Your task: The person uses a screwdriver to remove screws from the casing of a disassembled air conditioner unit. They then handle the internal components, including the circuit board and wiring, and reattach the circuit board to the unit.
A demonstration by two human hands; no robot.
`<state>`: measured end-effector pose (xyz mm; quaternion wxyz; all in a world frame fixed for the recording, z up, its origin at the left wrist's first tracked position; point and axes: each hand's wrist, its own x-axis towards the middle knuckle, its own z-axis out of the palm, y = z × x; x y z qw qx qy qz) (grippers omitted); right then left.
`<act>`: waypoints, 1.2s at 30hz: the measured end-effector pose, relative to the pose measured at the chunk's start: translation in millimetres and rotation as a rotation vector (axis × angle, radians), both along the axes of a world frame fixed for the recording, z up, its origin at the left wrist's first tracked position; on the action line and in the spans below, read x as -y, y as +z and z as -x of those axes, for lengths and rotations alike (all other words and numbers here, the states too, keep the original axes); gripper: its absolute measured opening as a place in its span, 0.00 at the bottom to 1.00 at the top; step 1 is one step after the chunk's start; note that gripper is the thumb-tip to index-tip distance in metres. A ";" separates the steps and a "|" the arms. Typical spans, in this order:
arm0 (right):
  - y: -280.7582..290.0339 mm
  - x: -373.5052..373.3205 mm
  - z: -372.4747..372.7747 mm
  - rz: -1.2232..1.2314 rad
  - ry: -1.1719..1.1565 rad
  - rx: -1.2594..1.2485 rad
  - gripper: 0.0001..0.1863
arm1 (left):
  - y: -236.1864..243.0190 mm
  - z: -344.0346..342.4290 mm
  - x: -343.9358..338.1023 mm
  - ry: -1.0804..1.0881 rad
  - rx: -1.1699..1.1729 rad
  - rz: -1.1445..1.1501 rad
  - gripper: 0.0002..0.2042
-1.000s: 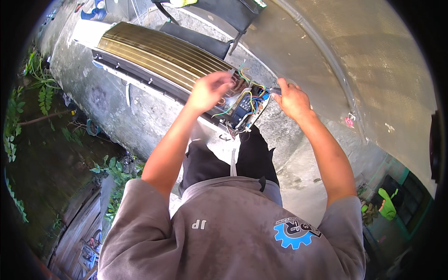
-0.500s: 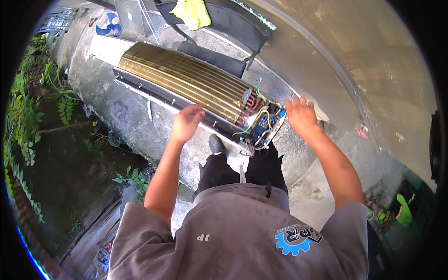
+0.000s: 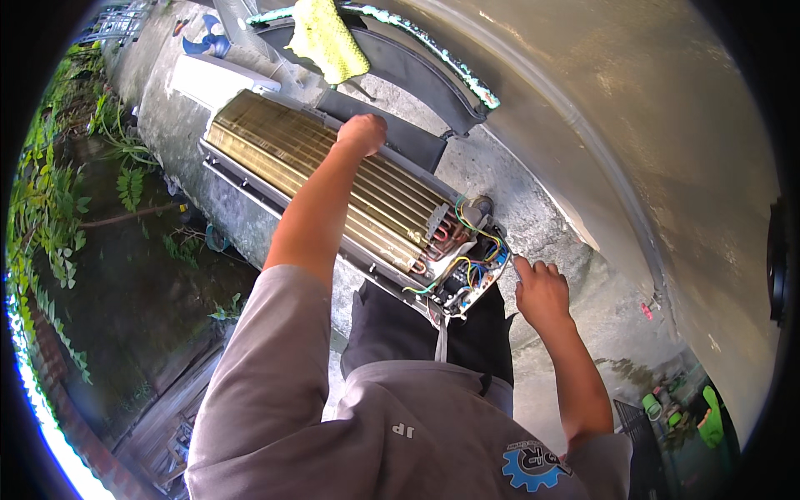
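An opened air conditioner indoor unit (image 3: 317, 179) lies slantwise in front of me, its golden finned coil facing up. My left hand (image 3: 363, 134) reaches across the coil, with its fingers curled over the far long edge. At the unit's right end, copper pipe bends (image 3: 440, 242) sit beside a circuit board (image 3: 479, 279) with loose coloured wires (image 3: 468, 262). My right hand (image 3: 543, 292) is beside the board's outer edge, its fingers bent inward and the thumb toward the corner. Whatever lies within those fingers is hidden.
A dark chair (image 3: 408, 71) with a yellow cloth (image 3: 329, 42) over it stands beyond the unit. A white cover (image 3: 221, 79) and blue fan blades (image 3: 207, 40) lie far left. A wall (image 3: 650, 125) rises at right; plants and a ditch (image 3: 108, 275) border the left.
My left hand has gone from the near edge across the coil to the far edge. The unit's right end has come closer to me, and my right hand is lower.
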<state>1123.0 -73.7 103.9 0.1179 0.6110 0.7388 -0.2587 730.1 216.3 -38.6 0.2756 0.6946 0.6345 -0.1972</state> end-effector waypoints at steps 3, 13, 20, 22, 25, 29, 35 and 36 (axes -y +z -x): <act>-16.4 4.4 4.1 0.150 -0.361 -0.183 0.23 | -41.3 -3.0 -11.1 -0.117 -0.146 0.084 0.17; -9.3 11.1 8.4 0.573 -1.747 -0.924 0.22 | -99.3 0.8 -25.6 -0.213 -0.179 0.115 0.23; -0.6 5.8 15.6 -0.005 -0.495 -0.183 0.20 | -85.9 17.2 -41.3 -0.092 -0.198 0.151 0.16; -1.2 1.6 15.7 0.123 -0.647 -0.211 0.19 | -77.5 22.7 -41.5 -0.141 -0.201 0.208 0.17; -5.3 -2.2 17.1 0.309 -0.852 -0.232 0.18 | -69.3 25.1 -41.5 -0.158 -0.205 0.236 0.16; -13.2 -1.9 22.4 0.416 -1.167 -0.484 0.19 | -66.5 25.4 -41.3 -0.195 -0.205 0.236 0.15; -9.9 0.6 25.3 0.059 -0.565 -0.146 0.18 | -75.8 32.2 -41.1 -0.175 -0.203 0.243 0.15; -9.0 -0.6 24.8 -0.038 -0.379 -0.022 0.17 | -78.0 32.7 -41.8 -0.199 -0.210 0.259 0.15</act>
